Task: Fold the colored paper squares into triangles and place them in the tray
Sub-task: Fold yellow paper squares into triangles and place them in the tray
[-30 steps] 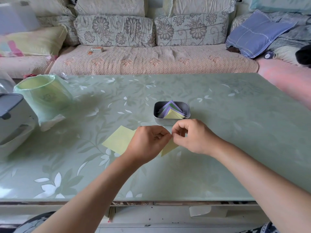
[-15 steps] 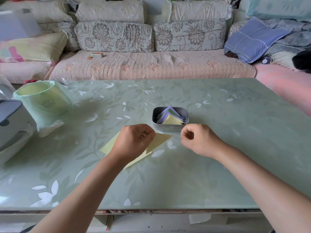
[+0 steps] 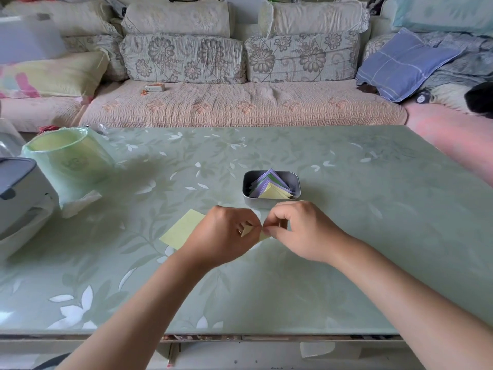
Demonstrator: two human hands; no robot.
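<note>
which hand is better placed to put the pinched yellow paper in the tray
Right, probably: the right hand sits directly before the tray and pinches the yellow paper; the left hand lies off to its left.

The worktop (image 3: pixel 346 236) gleams: a smooth, glossy sheet over a leaf print, throwing back the light. The tray (image 3: pixel 253 202) looks like dull, matt grey metal. The folded yellow paper (image 3: pixel 246 229) and the flat yellow sheet (image 3: pixel 181 231) are thin, matt paper. The bin liner (image 3: pixel 69 161) is filmy, crinkled plastic. The sofa cover (image 3: pixel 240 105) is rough, quilted cloth.
</note>
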